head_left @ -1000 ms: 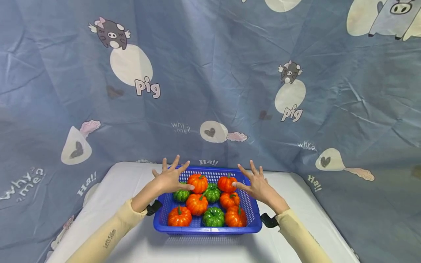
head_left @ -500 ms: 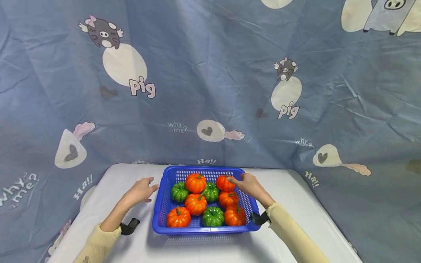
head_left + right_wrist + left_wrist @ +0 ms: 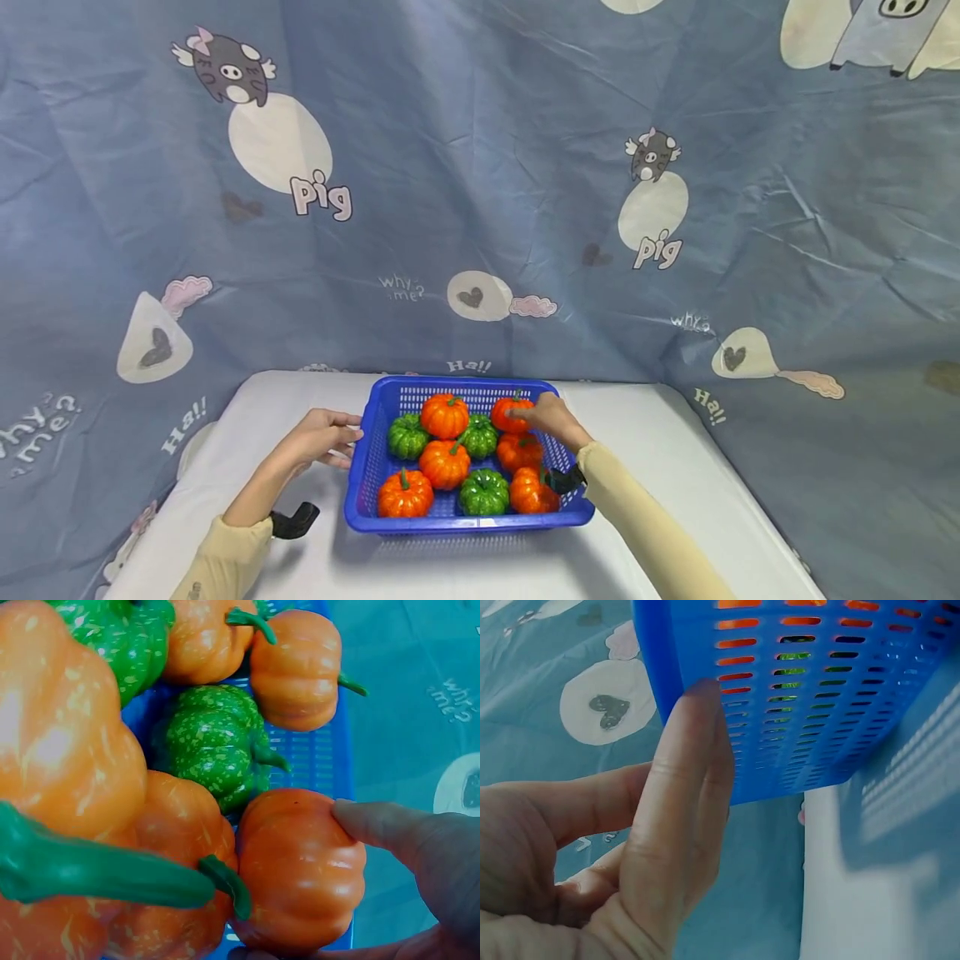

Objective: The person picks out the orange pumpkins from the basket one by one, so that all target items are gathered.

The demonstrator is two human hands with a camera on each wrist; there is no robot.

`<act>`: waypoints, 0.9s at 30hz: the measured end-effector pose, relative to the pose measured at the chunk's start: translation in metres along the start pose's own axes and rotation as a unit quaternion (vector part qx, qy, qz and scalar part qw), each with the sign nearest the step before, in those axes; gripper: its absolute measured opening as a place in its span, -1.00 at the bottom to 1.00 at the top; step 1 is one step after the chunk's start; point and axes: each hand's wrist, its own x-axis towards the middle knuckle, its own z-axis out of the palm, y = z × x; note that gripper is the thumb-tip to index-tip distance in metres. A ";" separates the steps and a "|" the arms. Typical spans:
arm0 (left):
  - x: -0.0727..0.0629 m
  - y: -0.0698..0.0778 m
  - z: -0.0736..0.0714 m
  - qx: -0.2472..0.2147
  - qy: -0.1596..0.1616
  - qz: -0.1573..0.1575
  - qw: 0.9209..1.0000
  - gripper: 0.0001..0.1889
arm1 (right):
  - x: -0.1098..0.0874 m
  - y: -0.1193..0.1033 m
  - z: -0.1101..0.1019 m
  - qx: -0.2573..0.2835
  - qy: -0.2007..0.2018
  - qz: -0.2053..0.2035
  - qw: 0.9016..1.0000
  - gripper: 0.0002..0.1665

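A blue plastic basket [image 3: 468,525] holds several orange and green toy pumpkins. At its far right corner, my right hand [image 3: 552,415] grips an orange pumpkin [image 3: 300,870]. In the right wrist view the thumb lies on one side of that pumpkin, and fingers reach round its lower side, partly hidden. My left hand [image 3: 318,437] is at the left side of the basket with extended fingers. The left wrist view shows the fingers [image 3: 667,795] right against the outer slotted wall [image 3: 780,761], just below the rim.
Beside the gripped pumpkin sit a green pumpkin [image 3: 214,742] and another orange one [image 3: 519,451]. A front green pumpkin [image 3: 483,492] lies near the basket's near wall. The white table [image 3: 652,500] backs onto a blue printed cloth [image 3: 420,167].
Both hands were spread over the basket. The left hand moved out to the left, then in to the basket's side. The right hand came down onto the far right orange pumpkin.
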 end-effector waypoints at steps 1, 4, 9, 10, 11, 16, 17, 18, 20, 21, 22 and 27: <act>0.000 -0.001 0.000 -0.006 -0.001 -0.003 1.000 -0.47 | 0.001 0.002 0.000 0.005 -0.002 0.005 1.000 -0.39; 0.001 -0.002 0.001 -0.021 -0.005 -0.009 1.000 -0.47 | 0.001 0.006 0.001 0.020 -0.011 0.012 1.000 -0.35; 0.002 -0.003 0.001 -0.047 -0.017 -0.010 0.999 -0.49 | -0.004 0.008 -0.003 0.054 -0.018 0.013 0.998 -0.43; 0.002 -0.004 0.000 -0.052 -0.019 -0.009 0.998 -0.49 | -0.005 0.007 -0.004 0.063 -0.019 0.012 0.998 -0.50; 0.003 -0.004 -0.001 -0.056 -0.021 -0.010 0.998 -0.49 | -0.007 0.006 -0.005 0.077 -0.023 0.008 0.997 -0.54; 0.003 -0.008 -0.006 -0.068 -0.020 -0.017 0.997 -0.48 | -0.019 0.003 -0.018 0.125 -0.046 -0.017 0.991 -0.24; 0.003 -0.008 -0.007 -0.069 -0.019 -0.020 0.997 -0.48 | -0.023 0.004 -0.022 0.135 -0.051 -0.023 0.989 -0.21; 0.004 -0.008 -0.007 -0.069 -0.019 -0.023 0.997 -0.48 | -0.029 0.004 -0.027 0.145 -0.054 -0.029 0.988 -0.20; 0.004 -0.008 -0.006 -0.065 -0.018 -0.028 0.997 -0.48 | -0.039 0.009 -0.038 0.173 -0.067 -0.045 0.982 -0.20; 0.005 -0.008 -0.005 -0.065 -0.018 -0.030 0.997 -0.48 | -0.045 0.011 -0.044 0.186 -0.075 -0.052 0.978 -0.20; 0.006 -0.008 -0.005 -0.065 -0.020 -0.032 0.997 -0.48 | -0.050 0.014 -0.049 0.197 -0.082 -0.061 0.975 -0.20; 0.010 -0.010 -0.005 -0.070 -0.028 -0.031 0.997 -0.48 | -0.070 0.031 -0.071 0.216 -0.104 -0.095 0.966 -0.17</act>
